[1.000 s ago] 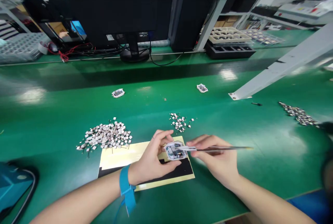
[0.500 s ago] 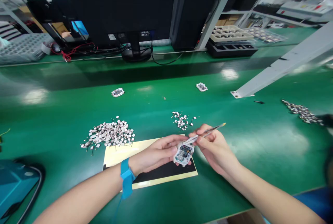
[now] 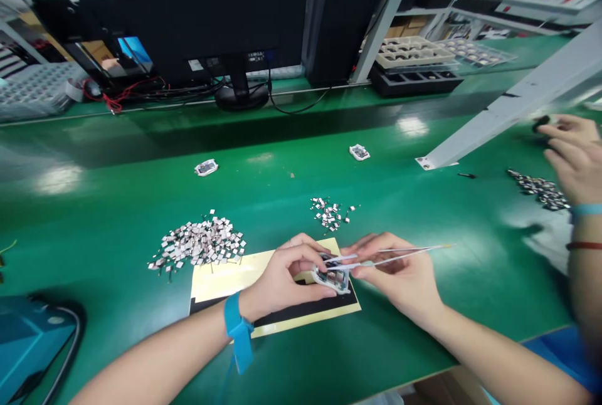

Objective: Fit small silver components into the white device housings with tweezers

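A small white casing with a circuit board inside (image 3: 335, 279) is gripped by my left hand (image 3: 296, 270), its thumb along the near edge and fingers over the far side. My right hand (image 3: 392, 267) pinches a pair of metal tweezers (image 3: 409, 253), whose tips reach over the casing near my left fingertips. Whether the tips touch a part is too small to tell. Under my hands lies a yellow sheet (image 3: 226, 283) with a black strip (image 3: 286, 316). Beyond them is a small group of tiny square parts with short leads (image 3: 329, 214).
A larger heap of similar parts (image 3: 200, 242) lies left. Two more casings (image 3: 205, 167) (image 3: 360, 152) sit farther back. A slanted metal post (image 3: 508, 101) stands at right, near another person's hands (image 3: 571, 148) and a pile of dark parts (image 3: 538, 189). A monitor stand (image 3: 241, 94) is behind.
My left hand has shifted its grip, fingers now over the casing, which has tilted. The tweezers have swung flatter and show spread arms. Another person's hands have come into view at right.
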The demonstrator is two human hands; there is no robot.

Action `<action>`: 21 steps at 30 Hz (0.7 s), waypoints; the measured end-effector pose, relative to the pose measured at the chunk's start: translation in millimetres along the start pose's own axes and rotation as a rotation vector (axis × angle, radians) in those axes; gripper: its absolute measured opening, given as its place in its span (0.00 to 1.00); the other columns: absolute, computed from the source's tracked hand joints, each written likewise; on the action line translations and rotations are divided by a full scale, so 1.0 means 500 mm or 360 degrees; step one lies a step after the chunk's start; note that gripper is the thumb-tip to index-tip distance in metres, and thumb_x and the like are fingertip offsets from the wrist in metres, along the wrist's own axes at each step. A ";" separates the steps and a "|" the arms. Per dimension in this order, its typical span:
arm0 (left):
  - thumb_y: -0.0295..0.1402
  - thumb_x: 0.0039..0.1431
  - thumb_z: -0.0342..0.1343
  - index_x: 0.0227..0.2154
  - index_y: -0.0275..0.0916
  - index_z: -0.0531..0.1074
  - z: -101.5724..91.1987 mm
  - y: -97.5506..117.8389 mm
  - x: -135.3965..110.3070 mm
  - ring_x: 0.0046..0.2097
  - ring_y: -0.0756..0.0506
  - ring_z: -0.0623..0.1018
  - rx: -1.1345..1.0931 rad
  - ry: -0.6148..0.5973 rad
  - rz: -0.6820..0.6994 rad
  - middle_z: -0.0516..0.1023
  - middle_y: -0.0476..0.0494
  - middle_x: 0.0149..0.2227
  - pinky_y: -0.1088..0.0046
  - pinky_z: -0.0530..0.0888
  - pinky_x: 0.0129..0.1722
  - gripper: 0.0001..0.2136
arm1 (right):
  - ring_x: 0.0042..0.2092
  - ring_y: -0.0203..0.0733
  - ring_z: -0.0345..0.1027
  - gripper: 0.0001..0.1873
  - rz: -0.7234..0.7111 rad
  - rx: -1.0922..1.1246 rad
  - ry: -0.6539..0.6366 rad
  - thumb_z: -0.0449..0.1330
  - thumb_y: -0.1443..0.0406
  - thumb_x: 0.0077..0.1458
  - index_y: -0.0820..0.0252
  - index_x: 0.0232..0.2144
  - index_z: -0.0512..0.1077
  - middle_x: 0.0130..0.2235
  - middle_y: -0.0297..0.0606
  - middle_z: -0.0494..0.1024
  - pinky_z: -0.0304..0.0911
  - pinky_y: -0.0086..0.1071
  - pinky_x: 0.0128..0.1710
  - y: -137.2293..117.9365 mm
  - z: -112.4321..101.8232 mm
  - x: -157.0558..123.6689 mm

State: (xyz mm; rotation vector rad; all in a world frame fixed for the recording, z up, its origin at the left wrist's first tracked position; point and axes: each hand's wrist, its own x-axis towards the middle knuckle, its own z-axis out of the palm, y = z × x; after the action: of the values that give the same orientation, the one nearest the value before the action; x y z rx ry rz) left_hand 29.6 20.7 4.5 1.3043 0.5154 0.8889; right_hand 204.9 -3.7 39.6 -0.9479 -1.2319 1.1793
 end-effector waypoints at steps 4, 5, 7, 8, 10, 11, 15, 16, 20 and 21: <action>0.26 0.42 0.62 0.22 0.36 0.68 0.003 0.001 -0.011 0.41 0.45 0.73 0.0519 0.0226 0.0291 0.67 0.42 0.37 0.67 0.72 0.41 0.07 | 0.33 0.41 0.73 0.13 -0.0165 -0.0311 -0.0221 0.66 0.74 0.37 0.55 0.27 0.73 0.29 0.35 0.78 0.71 0.32 0.33 -0.014 -0.011 -0.002; 0.26 0.42 0.63 0.22 0.36 0.67 0.004 0.000 -0.012 0.41 0.45 0.73 0.0588 0.0265 0.0349 0.68 0.43 0.37 0.67 0.72 0.41 0.08 | 0.33 0.42 0.73 0.14 -0.0214 -0.0368 -0.0255 0.66 0.74 0.37 0.54 0.28 0.73 0.29 0.35 0.78 0.71 0.33 0.34 -0.015 -0.012 -0.003; 0.26 0.43 0.62 0.23 0.36 0.67 0.005 -0.002 -0.013 0.41 0.45 0.74 0.0663 0.0324 0.0435 0.68 0.43 0.37 0.67 0.72 0.41 0.08 | 0.33 0.42 0.73 0.16 -0.0311 -0.0445 -0.0298 0.66 0.75 0.36 0.54 0.30 0.73 0.30 0.34 0.78 0.71 0.33 0.35 -0.014 -0.013 -0.006; 0.26 0.44 0.62 0.24 0.37 0.67 0.005 -0.003 -0.013 0.41 0.45 0.74 0.0672 0.0338 0.0474 0.67 0.43 0.37 0.68 0.73 0.40 0.08 | 0.34 0.41 0.73 0.17 -0.0349 -0.0467 -0.0315 0.66 0.75 0.36 0.54 0.30 0.73 0.30 0.34 0.78 0.71 0.33 0.35 -0.014 -0.013 -0.008; 0.26 0.44 0.62 0.25 0.37 0.66 0.005 -0.004 -0.012 0.42 0.44 0.74 0.0682 0.0328 0.0553 0.68 0.43 0.38 0.69 0.73 0.40 0.08 | 0.34 0.40 0.73 0.18 -0.0391 -0.0497 -0.0327 0.66 0.76 0.37 0.53 0.31 0.73 0.31 0.33 0.78 0.71 0.32 0.36 -0.013 -0.013 -0.011; 0.26 0.44 0.62 0.25 0.37 0.66 0.005 -0.004 -0.012 0.42 0.44 0.74 0.0702 0.0308 0.0600 0.68 0.43 0.38 0.70 0.74 0.39 0.08 | 0.34 0.40 0.73 0.18 -0.0401 -0.0502 -0.0320 0.66 0.76 0.37 0.53 0.32 0.73 0.31 0.33 0.78 0.71 0.31 0.36 -0.013 -0.013 -0.011; 0.27 0.43 0.63 0.26 0.36 0.66 0.007 0.000 -0.011 0.40 0.45 0.75 0.0834 0.0269 0.0732 0.70 0.41 0.37 0.72 0.73 0.38 0.10 | 0.35 0.40 0.73 0.16 -0.0413 -0.0513 -0.0313 0.65 0.76 0.38 0.55 0.31 0.73 0.31 0.34 0.78 0.71 0.31 0.36 -0.017 -0.014 -0.009; 0.27 0.43 0.63 0.26 0.36 0.66 0.007 0.000 -0.011 0.40 0.46 0.75 0.0846 0.0279 0.0738 0.70 0.41 0.37 0.72 0.73 0.38 0.10 | 0.34 0.40 0.73 0.16 -0.0413 -0.0524 -0.0335 0.66 0.76 0.37 0.55 0.30 0.73 0.31 0.35 0.78 0.71 0.31 0.36 -0.019 -0.014 -0.008; 0.28 0.43 0.63 0.25 0.36 0.66 0.011 -0.001 -0.010 0.39 0.46 0.75 0.0830 0.0300 0.0742 0.70 0.41 0.37 0.72 0.74 0.37 0.09 | 0.34 0.41 0.73 0.15 -0.0408 -0.0588 -0.0367 0.66 0.75 0.38 0.56 0.30 0.73 0.31 0.36 0.78 0.71 0.31 0.35 -0.024 -0.011 -0.005; 0.28 0.44 0.62 0.24 0.36 0.66 0.012 -0.001 -0.010 0.38 0.46 0.75 0.0818 0.0297 0.0738 0.70 0.41 0.36 0.72 0.74 0.36 0.09 | 0.34 0.41 0.73 0.14 -0.0410 -0.0608 -0.0366 0.65 0.75 0.39 0.56 0.30 0.73 0.31 0.36 0.78 0.71 0.30 0.35 -0.025 -0.011 -0.006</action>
State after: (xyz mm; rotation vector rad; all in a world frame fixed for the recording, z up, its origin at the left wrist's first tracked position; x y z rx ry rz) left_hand 31.5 13.1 4.4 1.8644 0.6245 1.3268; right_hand 212.1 -8.3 50.4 -0.9098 -1.7517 0.8807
